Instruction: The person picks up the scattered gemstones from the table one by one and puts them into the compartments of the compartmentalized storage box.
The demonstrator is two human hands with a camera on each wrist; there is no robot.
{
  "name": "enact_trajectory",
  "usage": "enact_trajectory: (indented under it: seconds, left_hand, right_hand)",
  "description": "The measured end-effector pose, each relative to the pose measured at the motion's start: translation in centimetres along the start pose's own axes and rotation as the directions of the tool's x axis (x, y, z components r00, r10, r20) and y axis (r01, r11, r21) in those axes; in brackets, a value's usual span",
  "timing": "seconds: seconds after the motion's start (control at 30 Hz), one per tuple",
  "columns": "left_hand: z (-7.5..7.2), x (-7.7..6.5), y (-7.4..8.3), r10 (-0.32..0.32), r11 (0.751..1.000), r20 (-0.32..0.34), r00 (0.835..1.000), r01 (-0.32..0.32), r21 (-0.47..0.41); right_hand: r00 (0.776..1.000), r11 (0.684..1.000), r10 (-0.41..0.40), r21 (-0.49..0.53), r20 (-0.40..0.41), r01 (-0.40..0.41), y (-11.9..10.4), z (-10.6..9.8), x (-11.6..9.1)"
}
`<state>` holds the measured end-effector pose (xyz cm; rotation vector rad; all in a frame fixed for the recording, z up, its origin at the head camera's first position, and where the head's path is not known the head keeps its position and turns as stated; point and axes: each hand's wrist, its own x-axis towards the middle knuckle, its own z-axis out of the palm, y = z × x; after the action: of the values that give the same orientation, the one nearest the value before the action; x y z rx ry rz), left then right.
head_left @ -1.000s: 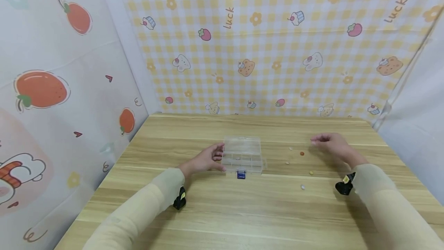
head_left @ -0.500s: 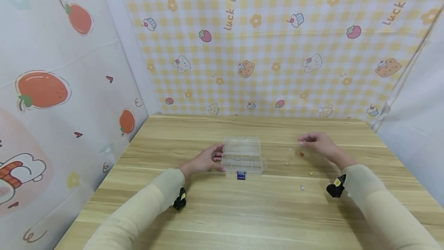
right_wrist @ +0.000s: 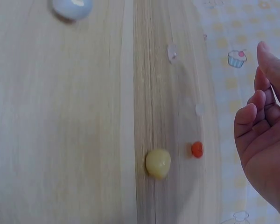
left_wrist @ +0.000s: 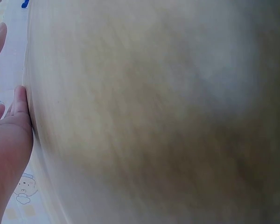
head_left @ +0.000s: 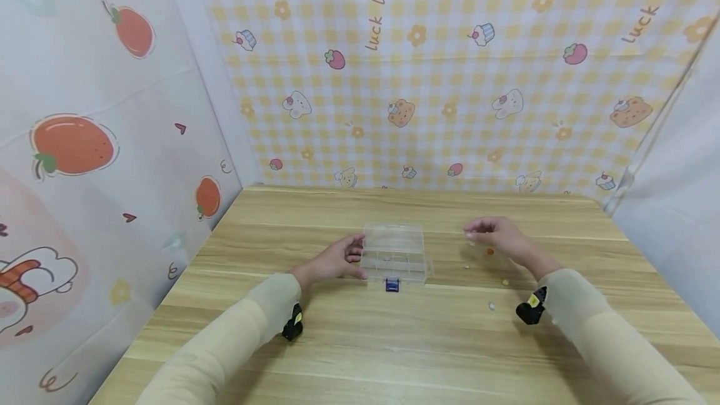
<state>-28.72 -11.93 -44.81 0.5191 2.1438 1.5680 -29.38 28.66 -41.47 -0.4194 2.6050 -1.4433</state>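
Observation:
Near the middle of the table lies a clear plastic compartment box [head_left: 394, 263] with its lid raised at the back and a blue latch [head_left: 392, 285] in front. A small stone [head_left: 387, 259] shows inside it. My left hand [head_left: 334, 260] rests against the box's left side, thumb by the front corner, fingers loosely bent along the edge. My right hand [head_left: 502, 239] hovers above the table, thumb and index tips close together, other fingers curled. Whether something small sits between those tips is hidden. Below it are an orange stone [right_wrist: 197, 149] and a clear stone [right_wrist: 199, 109].
To the right of the box, a yellow stone [right_wrist: 157, 163], a pinkish clear stone [right_wrist: 172, 53] and a pale grey stone [head_left: 492, 306] lie scattered on the wooden table [head_left: 360, 342]. A patterned cloth [head_left: 427, 80] hangs behind the table, another on the left.
My right hand has moved left, from beyond the orange stone to above the clear one, towards the box. The left hand, box and loose stones have stayed in place.

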Motion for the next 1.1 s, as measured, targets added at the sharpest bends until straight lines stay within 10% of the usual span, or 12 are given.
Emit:
enact_trajectory:
  seconds: [1.1]
  left_hand:
    - [-0.1, 0.1, -0.2, 0.021, 1.0, 0.007, 1.0, -0.021, -0.014]
  right_hand:
    - [0.989, 0.995, -0.082, 0.072, 0.121, 0.073, -3.9, 7.2, 3.2]
